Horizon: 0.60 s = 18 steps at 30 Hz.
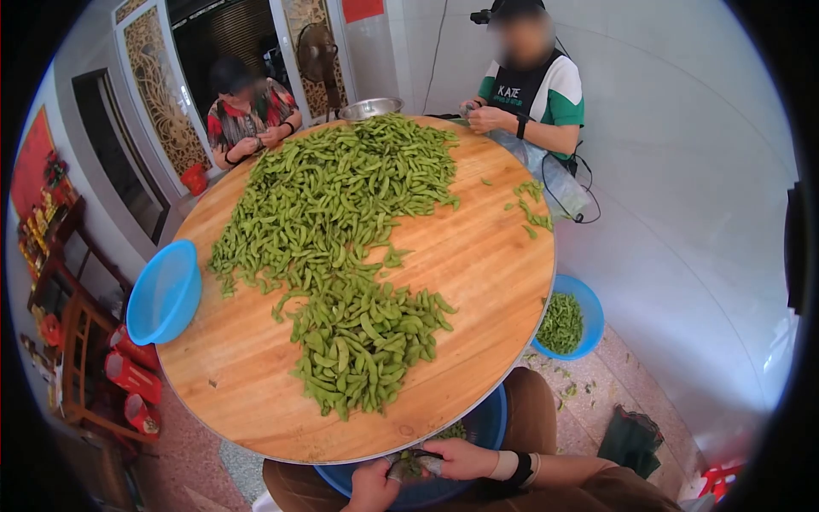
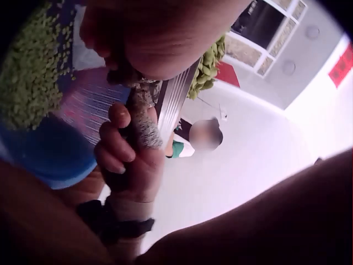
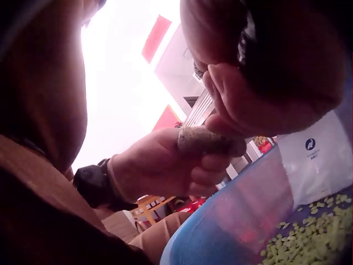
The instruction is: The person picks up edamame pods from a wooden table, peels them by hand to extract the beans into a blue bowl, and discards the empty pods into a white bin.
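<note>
Low in the head view, the left hand (image 1: 374, 488) and right hand (image 1: 461, 459) meet over a blue basin (image 1: 493, 416) below the table's near edge. Green pods (image 1: 411, 465) show between their pinching fingers; how many cannot be told. Grey wrapping covers some fingers and thumbs. In the left wrist view the right hand (image 2: 135, 152) has curled fingers, close against the left hand (image 2: 165, 38). Shelled green beans (image 2: 33, 72) lie in the basin. From the right wrist view, the left hand (image 3: 160, 163) touches the right hand (image 3: 265, 94); their fingers hide what they pinch.
A large heap of green pods (image 1: 341, 188) and a smaller near heap (image 1: 363, 341) cover part of the round wooden table (image 1: 486, 282). An empty blue basin (image 1: 162, 294) stands at its left edge; another (image 1: 593, 299) holds green pieces at right. Two people sit across.
</note>
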### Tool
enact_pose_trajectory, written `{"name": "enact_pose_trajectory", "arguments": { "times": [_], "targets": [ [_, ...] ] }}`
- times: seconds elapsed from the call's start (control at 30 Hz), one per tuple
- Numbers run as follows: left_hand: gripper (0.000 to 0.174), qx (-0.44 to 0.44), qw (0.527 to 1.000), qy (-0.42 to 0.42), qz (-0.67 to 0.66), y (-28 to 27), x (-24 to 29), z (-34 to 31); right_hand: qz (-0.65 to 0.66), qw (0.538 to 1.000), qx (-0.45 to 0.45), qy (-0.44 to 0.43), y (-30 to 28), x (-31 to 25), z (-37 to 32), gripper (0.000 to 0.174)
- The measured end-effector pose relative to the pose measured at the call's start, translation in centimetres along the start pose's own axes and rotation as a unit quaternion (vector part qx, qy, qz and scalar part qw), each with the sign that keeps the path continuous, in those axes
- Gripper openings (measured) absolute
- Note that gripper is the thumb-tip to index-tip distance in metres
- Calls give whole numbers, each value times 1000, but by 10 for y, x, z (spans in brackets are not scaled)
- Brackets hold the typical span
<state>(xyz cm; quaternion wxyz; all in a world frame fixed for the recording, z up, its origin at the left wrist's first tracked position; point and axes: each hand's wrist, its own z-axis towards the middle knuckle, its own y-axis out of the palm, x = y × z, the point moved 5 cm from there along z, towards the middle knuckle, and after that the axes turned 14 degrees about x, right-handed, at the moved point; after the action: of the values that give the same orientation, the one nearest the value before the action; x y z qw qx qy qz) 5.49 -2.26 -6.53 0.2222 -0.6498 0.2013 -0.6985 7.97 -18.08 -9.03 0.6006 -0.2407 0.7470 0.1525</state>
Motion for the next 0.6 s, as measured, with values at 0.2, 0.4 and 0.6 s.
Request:
{"name": "enact_pose_trajectory", "arguments": {
  "times": [0.2, 0.4, 0.6],
  "targets": [
    [33, 89, 960, 213, 162, -3, 19, 12, -34, 980, 107, -162, -1, 25, 14, 28],
    [29, 7, 986, -48, -157, 13, -13, 14, 279, 941, -11, 191, -6, 30, 4, 28],
    [20, -124, 611, -448, -641, 47, -32, -17, 6, 973, 48, -227, -18, 15, 4, 36]
  ]
}}
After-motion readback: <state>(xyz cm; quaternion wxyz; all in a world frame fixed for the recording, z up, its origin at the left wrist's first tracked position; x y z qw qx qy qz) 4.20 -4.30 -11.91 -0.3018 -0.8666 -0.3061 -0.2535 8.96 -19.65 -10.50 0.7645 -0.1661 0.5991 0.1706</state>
